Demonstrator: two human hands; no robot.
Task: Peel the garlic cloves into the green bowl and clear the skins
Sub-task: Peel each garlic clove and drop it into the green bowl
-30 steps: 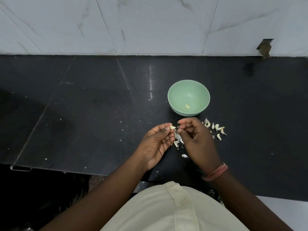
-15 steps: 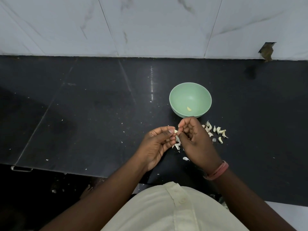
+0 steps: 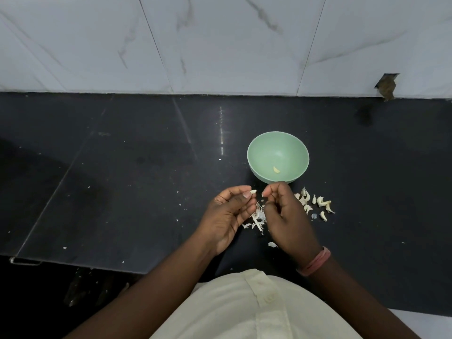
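Note:
The green bowl stands on the black counter, with one peeled clove inside it. Just in front of the bowl, my left hand pinches a small garlic clove between thumb and fingertips. My right hand is a short gap to the right of the clove, its fingers curled with thumb and fingertip together; whether a bit of skin sits in that pinch is not visible. Loose skins lie on the counter beneath and between my hands. Several unpeeled cloves lie to the right of my right hand.
The black counter carries small white skin flecks around the work spot. A white marble-tiled wall rises behind it. The counter's front edge runs low left, with dark floor below. A notch with a brown patch marks the wall at right.
My hands have drawn slightly apart; the right fingertips came off the clove, which stays in the left hand. More skin lies beneath the hands.

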